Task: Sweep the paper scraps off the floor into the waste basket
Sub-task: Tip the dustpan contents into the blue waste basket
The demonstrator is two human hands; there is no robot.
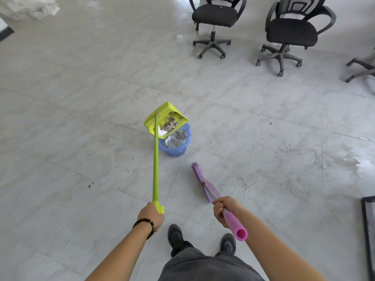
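**Dustpan tipped over the basket, broom head on the floor**

Left hand (151,217): clenched round the top end of the dustpan's long green handle (155,159); a dark bead bracelet (145,225) on the wrist.

Dustpan (164,110): yellow-green, lifted off the floor and tilted, its open lip over the rim of the waste basket.

Paper scraps (169,125): crumpled pieces, some printed, lying in the dustpan near its lower lip; more crumpled paper lies inside the basket just below.

Waste basket (174,151): small, blue, with a latticed wall, standing upright on the floor in front of the person, partly covered by the dustpan.

Right hand (224,209): wrapped round the broom's handle just below its pink grip (236,226), whose open end points towards the person.

Broom (205,182): purple head resting on the floor, near the basket on its right and apart from it.

Floor (81,118): pale grey marbled tiles, scuffed and streaked on the right.

Also in the room: two black office chairs (215,15) (292,31) on castors at the far side, the base of a third (363,67) at the right edge, a dark-framed mat (368,230) at the lower right, and the person's dark shoes (175,235).
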